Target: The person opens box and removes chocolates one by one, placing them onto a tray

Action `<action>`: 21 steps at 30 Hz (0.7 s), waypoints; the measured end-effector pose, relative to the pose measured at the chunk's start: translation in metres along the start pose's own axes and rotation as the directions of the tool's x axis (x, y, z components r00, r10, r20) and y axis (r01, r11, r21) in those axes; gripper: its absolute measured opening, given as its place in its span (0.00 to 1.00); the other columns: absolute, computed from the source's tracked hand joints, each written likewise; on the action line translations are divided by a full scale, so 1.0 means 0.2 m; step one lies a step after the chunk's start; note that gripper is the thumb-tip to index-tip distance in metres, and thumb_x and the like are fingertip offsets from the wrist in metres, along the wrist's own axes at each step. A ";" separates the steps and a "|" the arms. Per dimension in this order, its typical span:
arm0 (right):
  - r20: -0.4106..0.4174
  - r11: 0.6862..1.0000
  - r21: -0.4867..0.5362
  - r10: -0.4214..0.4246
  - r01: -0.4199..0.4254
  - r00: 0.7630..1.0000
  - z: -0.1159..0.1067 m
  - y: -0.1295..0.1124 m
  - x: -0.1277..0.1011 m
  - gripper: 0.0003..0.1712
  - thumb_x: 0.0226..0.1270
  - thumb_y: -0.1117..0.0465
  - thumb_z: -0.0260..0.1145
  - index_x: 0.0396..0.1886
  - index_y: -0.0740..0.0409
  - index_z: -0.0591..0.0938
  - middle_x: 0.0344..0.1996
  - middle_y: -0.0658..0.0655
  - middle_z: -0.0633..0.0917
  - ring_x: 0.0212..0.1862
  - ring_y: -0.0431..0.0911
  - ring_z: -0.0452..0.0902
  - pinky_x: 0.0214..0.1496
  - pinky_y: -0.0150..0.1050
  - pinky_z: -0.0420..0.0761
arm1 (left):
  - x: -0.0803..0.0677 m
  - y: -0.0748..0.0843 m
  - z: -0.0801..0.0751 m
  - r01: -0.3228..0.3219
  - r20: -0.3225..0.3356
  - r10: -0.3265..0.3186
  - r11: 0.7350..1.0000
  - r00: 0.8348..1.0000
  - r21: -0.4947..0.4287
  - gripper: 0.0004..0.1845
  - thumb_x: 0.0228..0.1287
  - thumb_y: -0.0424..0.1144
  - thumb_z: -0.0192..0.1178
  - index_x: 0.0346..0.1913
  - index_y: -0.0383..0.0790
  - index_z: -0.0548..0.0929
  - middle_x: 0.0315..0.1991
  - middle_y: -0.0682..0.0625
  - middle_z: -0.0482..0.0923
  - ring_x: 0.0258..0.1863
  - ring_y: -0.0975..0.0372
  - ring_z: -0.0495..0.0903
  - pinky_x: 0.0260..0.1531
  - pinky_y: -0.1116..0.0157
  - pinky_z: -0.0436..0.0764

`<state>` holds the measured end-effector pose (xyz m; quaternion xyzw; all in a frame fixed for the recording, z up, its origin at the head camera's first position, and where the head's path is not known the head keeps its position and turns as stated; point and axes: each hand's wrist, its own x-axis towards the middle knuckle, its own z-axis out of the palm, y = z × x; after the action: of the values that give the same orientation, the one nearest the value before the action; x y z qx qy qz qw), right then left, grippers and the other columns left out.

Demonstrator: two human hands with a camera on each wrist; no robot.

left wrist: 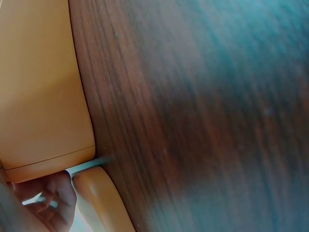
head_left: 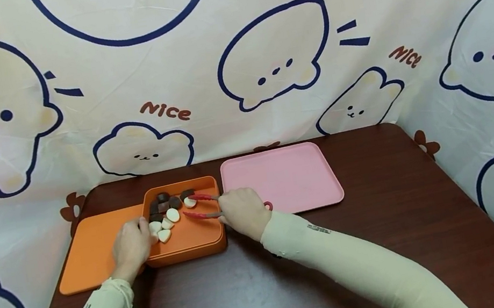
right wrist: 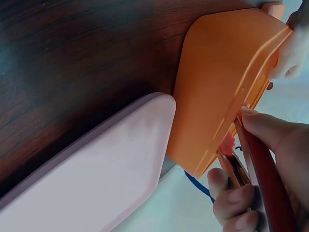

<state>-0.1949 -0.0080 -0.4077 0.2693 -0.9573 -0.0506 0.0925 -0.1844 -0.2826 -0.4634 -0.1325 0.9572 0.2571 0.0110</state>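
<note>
Two cream sleeves [head_left: 359, 266] stretch across the dark wooden worktop [head_left: 389, 239] toward an orange box [head_left: 192, 239]. The right hand [head_left: 243, 212] pinches red tongs [head_left: 201, 207], fingers curled round the arms; their tips stand parted on either side of a white piece [head_left: 190, 202] at the box's far side, not yet pressed onto it as far as the head view shows. The left hand [head_left: 132, 246] grips the box's left wall, steadying it. Inside lie white pieces [head_left: 166, 226] and dark brown pieces [head_left: 164, 201], clustered toward the left and far end. An orange lid [head_left: 91, 251] lies flat, touching the box on the left; a pink tray [head_left: 280, 178] sits just beside it on the right. The step in hand appears to be picking one piece out with the tongs; the next move likely calls for squeezing the tips onto the white piece and lifting it without slipping.
</note>
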 end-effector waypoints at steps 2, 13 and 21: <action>-0.019 1.000 -0.020 -0.002 0.002 1.000 0.00 -0.01 0.00 0.18 0.63 0.39 0.72 0.25 0.46 0.85 0.23 0.45 0.85 0.26 0.40 0.83 0.27 0.39 0.83 | 0.00 0.00 0.00 0.001 -0.010 -0.001 1.000 1.000 -0.001 0.31 0.82 0.51 0.31 0.42 0.35 0.83 0.48 0.32 0.82 0.48 0.39 0.81 0.36 0.50 0.76; -0.094 0.991 -0.128 -0.056 0.043 0.994 0.02 -0.06 0.00 0.11 0.66 0.45 0.70 0.32 0.44 0.89 0.28 0.45 0.87 0.29 0.38 0.84 0.28 0.38 0.84 | 0.00 0.00 -0.01 -0.017 -0.020 0.017 1.000 1.000 -0.003 0.30 0.82 0.51 0.31 0.36 0.36 0.81 0.46 0.32 0.83 0.46 0.39 0.81 0.33 0.53 0.75; -0.103 0.985 -0.153 -0.090 0.074 0.991 0.05 -0.05 -0.01 0.09 0.71 0.51 0.66 0.32 0.45 0.88 0.28 0.45 0.87 0.29 0.38 0.84 0.29 0.36 0.84 | -0.01 0.00 -0.01 -0.014 0.003 0.014 1.000 1.000 0.005 0.31 0.81 0.51 0.31 0.38 0.37 0.83 0.37 0.39 0.84 0.35 0.48 0.81 0.25 0.60 0.70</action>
<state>-0.1910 -0.0143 -0.4193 0.3031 -0.9324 -0.1110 0.1627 -0.1828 -0.2843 -0.4613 -0.1252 0.9587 0.2552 0.0109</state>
